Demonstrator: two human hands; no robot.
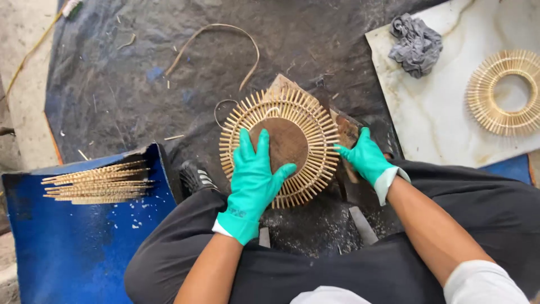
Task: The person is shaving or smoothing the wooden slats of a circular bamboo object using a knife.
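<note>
Head view, looking down at a seated person; dark tarp [140, 67] covers the ground.

Far left: blue board [73, 247] laid at the tarp's lower left edge, carrying a bundle of thin sticks [98, 183] with long axis running left to right, lying flat near the board's upper edge. Bare blue surface below the bundle.

Upper centre: a bent strip of cane [225, 34] lies loose on the tarp in an arch, well apart from the hands. Open tarp to its left, with only small scraps.

Centre: round stick frame [315, 129], a ring of short sticks radiating outward around a brown disc [284, 143]. It rests flat, face up, just in front of the knees, on top of a wooden block [346, 132] whose corner shows beyond the upper rim. No single long axis; sticks point all ways from the middle.

Left hand [253, 180], green glove: fingers spread, palm pressed onto the frame's lower left part, fingertips reaching the disc.

Right hand [365, 157], green glove: fingers closed together at the frame's right rim, touching the stick ends and the block; exact grip cannot be told.

Right: pale slab [439, 118] with a grey rag [416, 42] near its upper left corner and a second stick ring [503, 90] at its right edge, flat, centre open. Bare slab between them.
</note>
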